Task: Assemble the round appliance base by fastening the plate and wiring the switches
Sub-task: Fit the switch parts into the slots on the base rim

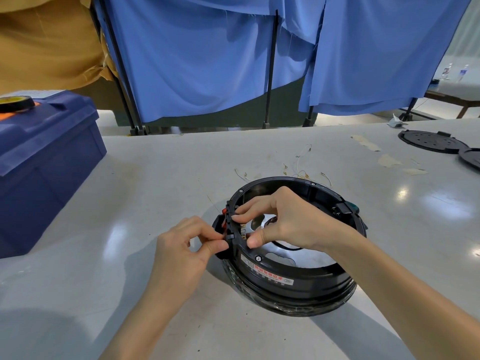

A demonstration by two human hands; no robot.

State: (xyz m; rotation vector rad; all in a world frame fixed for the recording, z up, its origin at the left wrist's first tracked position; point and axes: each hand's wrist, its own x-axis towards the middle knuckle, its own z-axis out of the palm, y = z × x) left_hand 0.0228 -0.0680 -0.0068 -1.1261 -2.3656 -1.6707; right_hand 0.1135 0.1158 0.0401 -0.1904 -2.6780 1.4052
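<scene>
Both left hand point(181, 246) and right hand point(284, 222) pinch the switch block point(229, 226) on the base point(298, 288) rim, blue box point(46, 162) well apart.

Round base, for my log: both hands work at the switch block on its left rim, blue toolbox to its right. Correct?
No: the head view shows the blue toolbox left of the round base. Left hand and right hand do work at its left-rim switch block.

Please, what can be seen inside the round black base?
A shiny metal plate lies at the bottom, with a black wire on it, and brass switch terminals sit near the rim. The right hand covers the middle, so the rest cannot be seen.
</scene>
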